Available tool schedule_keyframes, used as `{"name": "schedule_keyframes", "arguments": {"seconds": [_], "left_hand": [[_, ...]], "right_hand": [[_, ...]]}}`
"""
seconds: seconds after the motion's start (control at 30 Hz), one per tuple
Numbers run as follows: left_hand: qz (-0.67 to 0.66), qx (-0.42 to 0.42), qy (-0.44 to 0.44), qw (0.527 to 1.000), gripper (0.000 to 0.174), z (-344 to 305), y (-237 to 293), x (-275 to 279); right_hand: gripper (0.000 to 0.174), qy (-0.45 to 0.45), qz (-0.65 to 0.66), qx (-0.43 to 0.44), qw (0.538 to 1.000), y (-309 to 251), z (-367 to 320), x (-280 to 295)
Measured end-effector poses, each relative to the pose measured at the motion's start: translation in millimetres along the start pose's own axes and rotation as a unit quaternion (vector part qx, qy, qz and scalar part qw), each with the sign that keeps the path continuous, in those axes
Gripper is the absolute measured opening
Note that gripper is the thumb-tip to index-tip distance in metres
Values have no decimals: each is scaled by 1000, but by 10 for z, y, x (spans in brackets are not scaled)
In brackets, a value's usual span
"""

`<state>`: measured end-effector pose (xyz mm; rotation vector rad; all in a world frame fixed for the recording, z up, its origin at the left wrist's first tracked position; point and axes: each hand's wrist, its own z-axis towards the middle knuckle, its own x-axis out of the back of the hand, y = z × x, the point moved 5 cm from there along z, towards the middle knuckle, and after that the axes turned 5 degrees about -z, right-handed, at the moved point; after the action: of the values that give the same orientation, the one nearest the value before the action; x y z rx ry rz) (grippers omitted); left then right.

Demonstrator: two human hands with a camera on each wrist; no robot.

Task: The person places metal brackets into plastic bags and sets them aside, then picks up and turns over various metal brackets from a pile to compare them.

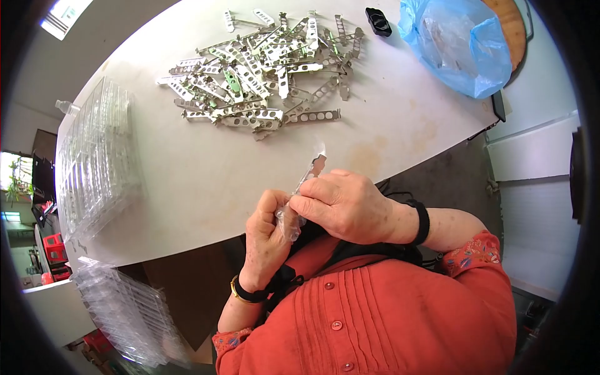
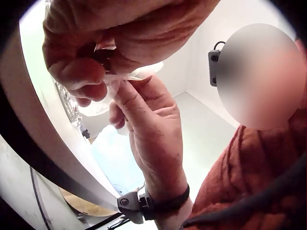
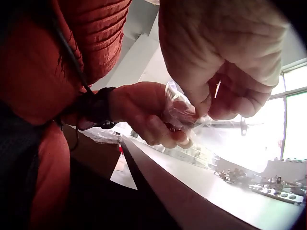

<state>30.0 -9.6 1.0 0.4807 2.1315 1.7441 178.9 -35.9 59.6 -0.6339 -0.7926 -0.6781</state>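
Note:
A perforated metal slot bracket (image 1: 317, 165) points up and away from the body, just above the near edge of the table. Clear plastic film (image 1: 289, 225) is bunched around its lower end, and a thin piece shows at its tip. My right hand (image 1: 344, 206) pinches the bracket and film between thumb and curled fingers. Close against it, my left hand (image 1: 267, 228) grips the crumpled film, which bulges out beside the thumb. In the right wrist view the film (image 3: 176, 108) wraps over the left fingers.
A loose pile of perforated metal brackets (image 1: 253, 115) covers the far middle of the white table (image 1: 206, 181). Stacked clear plastic trays (image 1: 100, 169) stand at left, with more trays (image 1: 134, 312) below. A blue plastic bag (image 1: 481, 62) and a small black object (image 1: 378, 22) lie far right.

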Motion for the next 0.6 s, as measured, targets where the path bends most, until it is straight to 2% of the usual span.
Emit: {"name": "schedule_keyframes", "arguments": {"seconds": [0.23,0.3,0.4,0.6], "left_hand": [[-6,-28,-3,1000,10,-7,-10,-31],[45,-69,8,997,7,-10,-12,-12],[50,-64,15,997,6,-29,-58,11],[77,-85,9,993,5,-63,-74,-37]], "right_hand": [[21,-16,28,-6,999,-32,39,-63],[20,-9,34,-5,999,-69,69,-51],[12,-2,32,-1,999,-102,98,-18],[11,-58,30,14,998,-108,111,-46]]}}
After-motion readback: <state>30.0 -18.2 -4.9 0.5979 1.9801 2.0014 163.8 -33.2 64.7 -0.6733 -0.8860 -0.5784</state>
